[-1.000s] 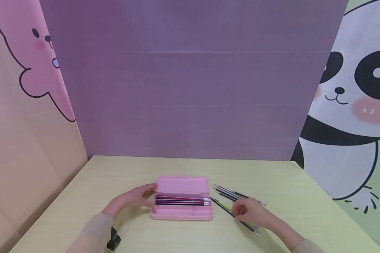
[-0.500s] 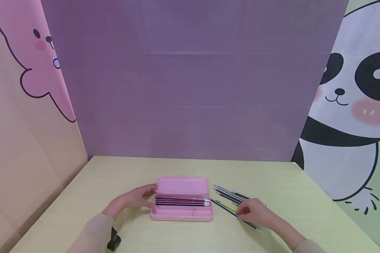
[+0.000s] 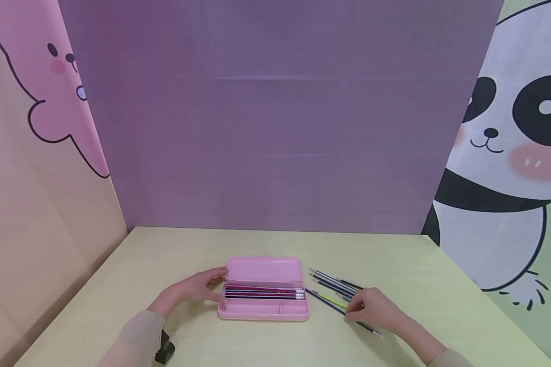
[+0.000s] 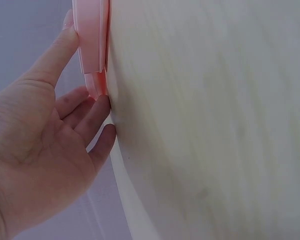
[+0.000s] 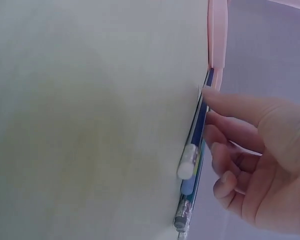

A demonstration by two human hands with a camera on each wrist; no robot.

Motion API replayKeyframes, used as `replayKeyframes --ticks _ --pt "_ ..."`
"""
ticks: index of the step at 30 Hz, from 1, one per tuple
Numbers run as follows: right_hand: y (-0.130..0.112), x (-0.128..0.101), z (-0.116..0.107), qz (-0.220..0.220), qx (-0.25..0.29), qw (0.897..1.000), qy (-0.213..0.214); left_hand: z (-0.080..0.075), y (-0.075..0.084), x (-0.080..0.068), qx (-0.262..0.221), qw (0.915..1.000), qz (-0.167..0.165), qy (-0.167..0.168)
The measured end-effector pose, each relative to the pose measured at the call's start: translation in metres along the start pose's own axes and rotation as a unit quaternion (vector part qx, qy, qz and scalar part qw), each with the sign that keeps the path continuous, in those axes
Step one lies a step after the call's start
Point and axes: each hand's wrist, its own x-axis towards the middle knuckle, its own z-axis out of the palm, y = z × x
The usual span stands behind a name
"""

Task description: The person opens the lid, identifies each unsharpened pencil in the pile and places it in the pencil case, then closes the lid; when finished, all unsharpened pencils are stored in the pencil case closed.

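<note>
just now, seen from the head view: loose pencils [image 3: 332, 288] fanned on the desk [image 3: 395, 265] right of the open pink pencil case [image 3: 263, 310], tips toward ten o'clock, eraser ends toward four o'clock, long axes running on that slant. right hand [image 3: 372, 308] resting over the eraser-end half of the fan, so the bare lengths stretch away from it toward ten o'clock, in the direction of the case. from the right wrist view, fingers [image 5: 235, 150] loosely curled, tips touching the bundle [image 5: 195, 150] from above, thumb stretched along a dark blue pencil toward the case edge [image 5: 216, 35]; touching for certain, but whether any one pencil is truly pinched and off the desk cannot be told. eraser ends [image 5: 186, 167] lying just below the fingertips. left hand [image 3: 190, 289] at the case's nine o'clock end, relaxed and spread, thumb [image 4: 55, 55] laid against the raised lid, fingertips [image 4: 97, 107] against the tray corner, steadying rather than gripping. inside the case, a row of pencils [image 3: 264, 292] already lying along the long compartment, axis three to nine o'clock, erasers at the three o'clock end. so, judged from this: right hand by far the nearer to the loose pencils, left hand well apart across the case; loose pencils slanted against the tray's axis, likely needing a small turn, tips swinging from ten toward nine o'clock, to lie parallel with the row.
</note>
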Motion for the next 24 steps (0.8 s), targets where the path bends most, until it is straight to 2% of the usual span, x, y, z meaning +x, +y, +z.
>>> replayKeyframes --ticks 4,11,15,19,24 --pt "0.000 -0.001 0.000 0.012 -0.004 1.000 -0.009 0.000 0.000 0.000 -0.002 1.0000 0.005 0.001" --pt "-0.001 -0.004 -0.003 0.018 -0.058 0.998 0.015 -0.001 -0.001 0.000 -0.003 0.9999 0.012 -0.001" --pt "0.001 -0.007 -0.007 0.004 -0.073 0.997 0.030 -0.001 -0.001 0.000 0.000 0.9999 0.011 0.000" --pt "0.003 -0.010 -0.014 -0.014 -0.063 0.997 0.039 -0.001 0.000 0.000 0.000 0.9999 0.011 0.001" --pt "0.006 -0.013 -0.020 -0.010 -0.029 0.999 0.041 -0.001 0.001 -0.001 0.001 1.0000 0.006 -0.001"
